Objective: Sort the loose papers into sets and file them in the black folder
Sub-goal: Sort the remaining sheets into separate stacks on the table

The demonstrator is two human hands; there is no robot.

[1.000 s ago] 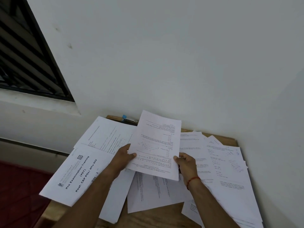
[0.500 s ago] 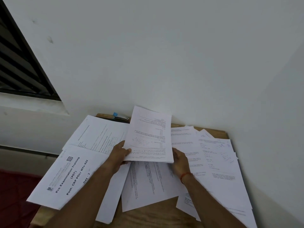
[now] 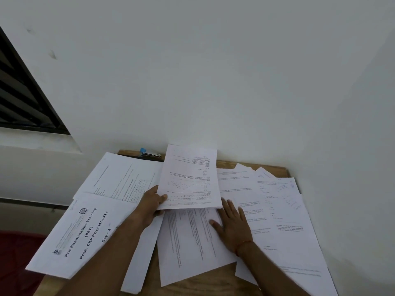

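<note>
At the centre of the counter [image 3: 203, 285], one printed sheet [image 3: 190, 178] is held raised and tilted above the loose papers [image 3: 277, 210], which lie overlapped across nearly the whole top. The black folder cannot be made out with certainty; a dark edge [image 3: 147, 158] under the far sheets, beside a blue-capped item [image 3: 149, 152], may belong to it.

The left hand [image 3: 152, 201] pinches the sheet's lower left edge, thumb on top and the fingers curled beneath, forearm reaching in from below. The right hand [image 3: 232, 227] lies palm down on the sheets under the raised one, fingers spread and straight, a red thread [image 3: 242, 245] at the wrist.

Likely hazards:
- Held by one edge alone, the raised sheet may droop or crease.
- A sideways push from the flat palm would probably drag several overlapped sheets together and mix the sets.
- The cover page [image 3: 85, 231] titled "Pre Examination Training" overhangs the counter's left side and could slide off if nudged by the left forearm.
</note>
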